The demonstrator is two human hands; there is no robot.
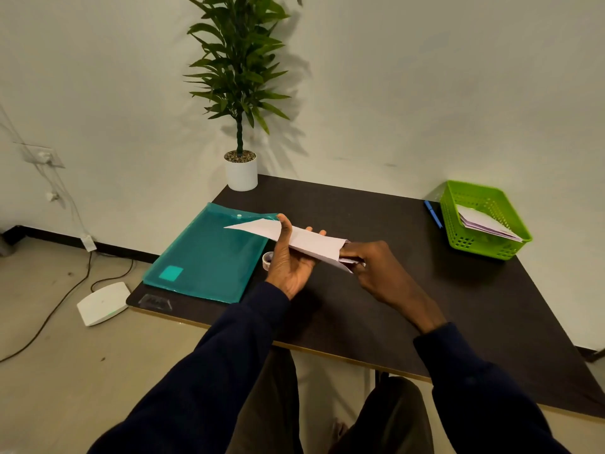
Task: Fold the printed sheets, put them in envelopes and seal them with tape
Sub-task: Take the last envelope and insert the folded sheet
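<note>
My left hand (289,257) holds a white envelope (304,240) above the dark table, thumb on top and fingers underneath, its pointed flap sticking out to the left. My right hand (376,263) pinches a folded sheet (348,261) at the envelope's open right end, with the sheet partly inside. A roll of clear tape (267,259) lies on the table just behind my left hand, mostly hidden by it.
A teal plastic folder (209,257) lies at the table's left. A green basket (484,221) holding envelopes stands at the back right, a blue pen (432,213) beside it. A potted plant (241,172) stands at the back corner. The dark table (409,306) ends near my knees.
</note>
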